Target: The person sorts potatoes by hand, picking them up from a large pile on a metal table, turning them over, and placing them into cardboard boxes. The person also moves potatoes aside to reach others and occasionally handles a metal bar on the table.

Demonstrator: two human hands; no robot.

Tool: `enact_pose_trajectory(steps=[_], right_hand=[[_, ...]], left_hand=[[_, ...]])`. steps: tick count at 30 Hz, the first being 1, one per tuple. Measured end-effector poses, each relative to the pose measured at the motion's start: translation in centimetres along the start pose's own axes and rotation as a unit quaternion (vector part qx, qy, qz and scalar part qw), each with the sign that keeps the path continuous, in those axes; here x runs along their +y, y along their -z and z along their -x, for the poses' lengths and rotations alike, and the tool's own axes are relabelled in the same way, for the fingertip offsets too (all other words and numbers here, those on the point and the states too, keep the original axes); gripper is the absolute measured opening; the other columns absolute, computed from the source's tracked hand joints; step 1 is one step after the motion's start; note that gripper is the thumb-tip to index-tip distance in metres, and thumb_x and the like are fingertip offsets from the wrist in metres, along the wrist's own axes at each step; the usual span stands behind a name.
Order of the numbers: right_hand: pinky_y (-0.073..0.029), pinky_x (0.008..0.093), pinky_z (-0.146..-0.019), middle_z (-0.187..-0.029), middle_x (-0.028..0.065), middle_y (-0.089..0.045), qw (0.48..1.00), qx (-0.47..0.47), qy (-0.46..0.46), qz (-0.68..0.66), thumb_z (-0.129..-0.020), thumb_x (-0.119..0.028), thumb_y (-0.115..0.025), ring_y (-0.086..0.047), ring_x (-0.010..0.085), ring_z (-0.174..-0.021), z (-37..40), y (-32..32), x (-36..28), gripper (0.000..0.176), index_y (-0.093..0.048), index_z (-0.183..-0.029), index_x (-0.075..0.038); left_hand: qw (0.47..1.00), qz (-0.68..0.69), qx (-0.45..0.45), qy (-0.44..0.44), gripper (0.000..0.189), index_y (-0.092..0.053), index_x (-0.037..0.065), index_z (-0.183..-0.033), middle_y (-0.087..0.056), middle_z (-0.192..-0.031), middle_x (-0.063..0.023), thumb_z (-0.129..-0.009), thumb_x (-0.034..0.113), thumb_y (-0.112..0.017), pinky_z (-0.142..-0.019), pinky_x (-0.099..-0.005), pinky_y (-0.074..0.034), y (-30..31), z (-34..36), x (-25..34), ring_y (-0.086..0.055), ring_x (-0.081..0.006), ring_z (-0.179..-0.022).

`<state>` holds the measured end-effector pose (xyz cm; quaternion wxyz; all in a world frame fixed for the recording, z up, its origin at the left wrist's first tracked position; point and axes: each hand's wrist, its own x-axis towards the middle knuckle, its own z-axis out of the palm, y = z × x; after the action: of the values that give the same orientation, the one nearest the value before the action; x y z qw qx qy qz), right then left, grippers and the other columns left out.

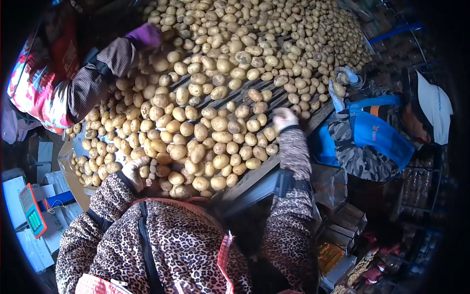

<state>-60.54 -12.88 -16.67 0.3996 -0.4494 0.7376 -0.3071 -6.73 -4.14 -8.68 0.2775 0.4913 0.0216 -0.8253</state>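
Note:
A thick layer of potatoes (223,137) covers a slatted wooden sorting table (235,96). My left hand (131,172), in a pale glove, rests low at the table's near left edge. Its fingers curl around a small potato (144,171), beside several darker ones. Out to the right, my right hand (285,118) hovers by the table's right side, close to the potatoes there. That hand is slightly blurred with its fingers curled in, and whatever it may hold is hidden.
Across on the left, a co-worker's purple-gloved hand (146,36) reaches over the potatoes. At right, another person in a blue vest (377,134) has a gloved hand holding a potato (339,89). A red-framed scale display (33,211) and white boxes (41,247) stand at left.

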Motion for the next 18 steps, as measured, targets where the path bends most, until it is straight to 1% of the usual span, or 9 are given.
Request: enact_pose_trajectory(steps=[1,3,8,9,10,12,15,17,18], right_hand=[[-0.053,0.0436,-0.079,-0.099,0.0186,-0.064,0.956,-0.022,0.054,0.289,-0.084,-0.02,-0.058,-0.064,0.0308,-0.087,3.7,-2.4,-6.4,0.032,-0.058,-0.113,-0.007],[-0.046,0.0427,-0.094,-0.115,0.0197,-0.061,0.901,-0.024,-0.244,0.357,-0.09,-0.028,-0.052,-0.059,0.0327,-0.108,2.6,-5.9,-10.5,0.041,-0.052,-0.124,-0.007],[-0.049,0.0455,-0.088,-0.113,0.0188,-0.062,0.831,-0.177,-0.058,0.523,-0.087,-0.019,-0.057,-0.06,0.0356,-0.104,5.6,-4.9,-14.9,0.044,-0.045,-0.128,-0.007],[-0.052,0.0384,-0.082,-0.107,0.0155,-0.064,0.888,-0.116,-0.055,0.441,-0.083,-0.007,-0.06,-0.064,0.0287,-0.093,5.8,-4.6,-13.8,0.043,-0.049,-0.125,-0.005],[-0.052,0.0359,-0.083,-0.104,0.0152,-0.065,0.966,-0.08,-0.001,0.245,-0.081,-0.008,-0.063,-0.064,0.0265,-0.092,5.0,-4.8,-10.0,0.039,-0.053,-0.119,-0.004],[-0.051,0.0228,-0.068,-0.093,0.0094,-0.064,0.969,-0.084,0.113,-0.201,-0.081,-0.005,-0.064,-0.06,0.0124,-0.075,7.4,-7.0,-7.7,0.032,-0.059,-0.113,-0.003],[-0.045,0.02,-0.048,-0.076,0.0048,-0.059,0.935,-0.152,0.226,-0.23,-0.09,-0.012,-0.056,-0.054,0.0063,-0.057,17.1,-14.1,-15.8,0.022,-0.059,-0.111,-0.003],[-0.048,0.0436,-0.084,-0.094,0.0173,-0.065,0.918,-0.067,0.39,0.028,-0.076,-0.018,-0.065,-0.061,0.0326,-0.088,20.7,-19.7,-18.4,0.036,-0.061,-0.108,0.0],[-0.047,0.0436,-0.087,-0.098,0.0177,-0.064,0.907,-0.056,0.415,0.051,-0.077,-0.018,-0.065,-0.061,0.0333,-0.09,22.5,-22.6,-19.1,0.035,-0.062,-0.107,-0.001]], left_hand=[[1.0,-0.011,0.005,-0.004,0.026,-0.06,0.005,-0.108,-0.068,-0.093,-0.0059,-0.09,0.023,-0.057,-0.065,-0.0315,-0.052,-0.3,0.2,-0.1,-0.064,-0.0188,-0.078],[0.998,-0.039,-0.036,0.035,0.023,-0.062,0.006,-0.103,-0.067,-0.088,-0.0053,-0.09,0.025,-0.057,-0.062,-0.0304,-0.05,2.2,-1.5,-0.3,-0.062,-0.0179,-0.072],[0.998,-0.029,-0.062,-0.015,0.023,-0.059,0.003,-0.105,-0.064,-0.087,-0.0093,-0.089,0.019,-0.055,-0.064,-0.0318,-0.051,0.7,0.5,0.1,-0.061,-0.0206,-0.074],[0.996,-0.009,-0.084,-0.042,0.024,-0.058,0.002,-0.107,-0.064,-0.09,-0.0115,-0.088,0.017,-0.055,-0.066,-0.0335,-0.052,1.6,0.3,-0.1,-0.061,-0.0226,-0.076],[0.966,0.004,-0.259,-0.001,0.029,-0.056,0.001,-0.112,-0.064,-0.099,-0.0148,-0.085,0.011,-0.055,-0.071,-0.0385,-0.054,3.5,-0.3,0.3,-0.061,-0.0266,-0.082],[0.974,0.046,-0.222,0.031,0.042,-0.054,-0.001,-0.121,-0.058,-0.117,-0.0199,-0.08,0.008,-0.053,-0.087,-0.0472,-0.051,1.6,1.6,0.5,-0.057,-0.0351,-0.107],[0.952,0.064,-0.29,0.078,0.061,-0.039,0.002,-0.138,-0.037,-0.143,-0.0235,-0.08,0.011,-0.054,-0.101,-0.0548,-0.041,-2.3,3.0,0.2,-0.041,-0.0423,-0.127],[0.94,0.066,-0.325,0.086,0.06,-0.038,0.003,-0.139,-0.04,-0.14,-0.0253,-0.082,0.015,-0.053,-0.102,-0.0569,-0.039,-3.5,3.1,-0.6,-0.043,-0.044,-0.125],[0.951,0.092,-0.266,0.128,0.061,-0.03,-0.001,-0.141,-0.039,-0.14,-0.025,-0.089,0.024,-0.049,-0.103,-0.0545,-0.039,1.2,0.1,-1.3,-0.04,-0.0435,-0.128]])
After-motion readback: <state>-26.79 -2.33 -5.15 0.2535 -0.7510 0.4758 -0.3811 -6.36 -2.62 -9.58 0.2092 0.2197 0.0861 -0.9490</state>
